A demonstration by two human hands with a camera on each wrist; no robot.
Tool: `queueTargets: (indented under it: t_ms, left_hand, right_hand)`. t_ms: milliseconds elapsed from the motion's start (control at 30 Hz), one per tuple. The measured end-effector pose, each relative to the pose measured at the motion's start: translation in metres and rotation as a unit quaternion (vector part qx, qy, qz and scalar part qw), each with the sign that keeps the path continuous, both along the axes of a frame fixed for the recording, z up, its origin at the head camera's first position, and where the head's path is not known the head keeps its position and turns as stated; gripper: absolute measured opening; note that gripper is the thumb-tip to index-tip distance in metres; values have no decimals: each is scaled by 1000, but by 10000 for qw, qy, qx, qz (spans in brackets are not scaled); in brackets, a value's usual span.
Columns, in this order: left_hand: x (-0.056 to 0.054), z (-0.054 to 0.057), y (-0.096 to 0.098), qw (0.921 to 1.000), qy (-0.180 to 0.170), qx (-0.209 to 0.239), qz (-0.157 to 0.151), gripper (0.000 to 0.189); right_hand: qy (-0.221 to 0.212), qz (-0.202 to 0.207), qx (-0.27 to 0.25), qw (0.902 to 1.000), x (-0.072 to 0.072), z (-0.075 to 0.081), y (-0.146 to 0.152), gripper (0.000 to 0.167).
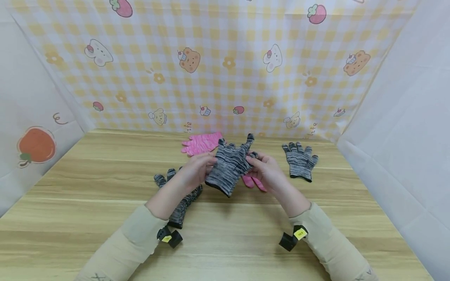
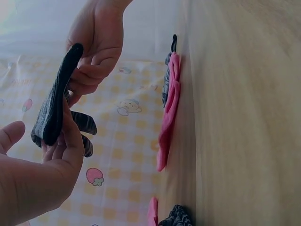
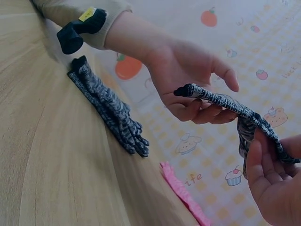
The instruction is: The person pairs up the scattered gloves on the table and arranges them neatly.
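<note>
A grey-and-black striped knit glove (image 1: 227,166) is held above the table, its dark cuff toward me. My right hand (image 1: 267,168) pinches it near the finger end between thumb and fingers. On the cuff side, my left hand (image 1: 197,171) supports it with the fingers beneath; in the right wrist view the left thumb (image 3: 225,77) stands off the fabric. A second grey glove (image 1: 180,208) lies under my left forearm, partly covered by it. Behind the held glove, a pink glove (image 1: 202,143) lies at the back, and other pink glove fingers (image 1: 256,182) show below it.
Another grey striped glove (image 1: 300,162) lies flat at the back right. The wooden table (image 1: 88,195) meets a yellow checked cloth (image 1: 225,86) at the back. White cloth walls (image 1: 404,117) stand at both sides. A black wrist camera (image 1: 289,241) sits on each sleeve.
</note>
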State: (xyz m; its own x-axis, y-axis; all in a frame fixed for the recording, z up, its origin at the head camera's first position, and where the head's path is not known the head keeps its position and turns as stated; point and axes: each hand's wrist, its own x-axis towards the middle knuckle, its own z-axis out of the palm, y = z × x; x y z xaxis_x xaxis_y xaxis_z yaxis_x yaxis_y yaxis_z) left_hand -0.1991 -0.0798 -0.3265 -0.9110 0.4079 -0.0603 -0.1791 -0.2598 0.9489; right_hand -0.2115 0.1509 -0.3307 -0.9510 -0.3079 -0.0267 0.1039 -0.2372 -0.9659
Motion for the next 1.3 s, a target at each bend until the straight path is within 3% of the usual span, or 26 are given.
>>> queueTargets:
  t_ms: [233, 433, 533, 600, 767, 967, 1100, 1300]
  left_hand:
    - [-1, 1, -3, 9994, -16, -243, -246, 7]
    - [0, 2, -6, 9981, -209, -557, -147, 8]
    - [0, 0, -9, 9971, -310, -677, -147, 22]
    - [0, -1, -11, 9962, -278, -797, -237, 43]
    - [1, -4, -16, 9917, -174, -1182, -477, 67]
    - [2, -7, -18, 9879, -235, -1431, -545, 70]
    - [3, -9, -18, 9848, -159, -1626, -596, 73]
    - [3, -12, -20, 9756, -68, -1958, -993, 87]
  right_hand:
    - [113, 260, 293, 9992, 3, 3, 2, 13]
    - [110, 417, 406, 9982, 3, 2, 4, 12]
    - [116, 533, 526, 9971, 3, -1, 5, 11]
    - [143, 604, 646, 9960, 3, -2, 5, 14]
    - [53, 570, 890, 9944, 5, -4, 6, 15]
    - [-190, 488, 1266, 9906, 5, -8, 7, 10]
    - [-198, 460, 1662, 9848, 5, -12, 9, 19]
    - [-43, 423, 1850, 9818, 5, -21, 8, 27]
